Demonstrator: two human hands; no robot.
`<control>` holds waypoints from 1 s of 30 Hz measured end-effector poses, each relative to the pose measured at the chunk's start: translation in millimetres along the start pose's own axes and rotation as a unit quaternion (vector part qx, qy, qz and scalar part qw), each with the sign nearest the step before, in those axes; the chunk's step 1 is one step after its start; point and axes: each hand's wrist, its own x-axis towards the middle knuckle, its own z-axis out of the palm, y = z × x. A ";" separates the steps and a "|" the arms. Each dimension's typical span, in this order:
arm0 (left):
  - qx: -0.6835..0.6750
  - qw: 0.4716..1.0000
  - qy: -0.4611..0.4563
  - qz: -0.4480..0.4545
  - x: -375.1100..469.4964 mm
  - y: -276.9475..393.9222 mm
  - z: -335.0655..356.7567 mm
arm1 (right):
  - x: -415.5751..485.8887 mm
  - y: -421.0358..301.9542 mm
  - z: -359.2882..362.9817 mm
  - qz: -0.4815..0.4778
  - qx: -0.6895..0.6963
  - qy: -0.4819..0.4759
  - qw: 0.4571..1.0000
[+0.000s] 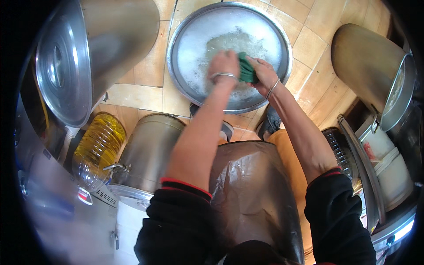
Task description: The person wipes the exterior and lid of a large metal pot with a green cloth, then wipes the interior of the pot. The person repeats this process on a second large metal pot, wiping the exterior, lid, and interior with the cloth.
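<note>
A large round metal basin [188, 36] stands on the tiled floor, holding foamy, cloudy water. Over it both hands are on a bunched green cloth [246, 69]. My left hand [225, 64], blurred, is closed against the cloth's left side. On the other side, my right hand [265, 74] grips the cloth with bent fingers. Each wrist wears a metal bangle. Folds of the cloth are partly hidden by the fingers.
Left are a tall lidded metal pot [122, 36], a plastic jug of yellow oil [101, 142] and a metal container with a tap [149, 149]. Right are another metal pot [364, 63] and white tubs [392, 175]. My shoes [271, 121] are just below the basin.
</note>
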 end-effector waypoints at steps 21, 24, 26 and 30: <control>-0.091 0.969 0.017 0.229 -108.2 -71.0 -97.1 | 12.1 17.6 4.6 -0.311 -0.635 0.095 0.700; -0.178 0.964 -0.033 0.196 -123.5 -46.1 -104.4 | -66.5 -1.2 12.3 -0.376 -0.548 0.083 0.742; -0.306 0.939 -0.088 0.129 -131.7 -21.6 -101.3 | -121.2 -21.2 27.4 -0.385 -0.490 0.059 0.779; -0.637 0.715 -0.281 -0.068 -144.0 15.2 -94.9 | -208.8 -59.8 43.7 -0.281 -0.350 -0.049 0.892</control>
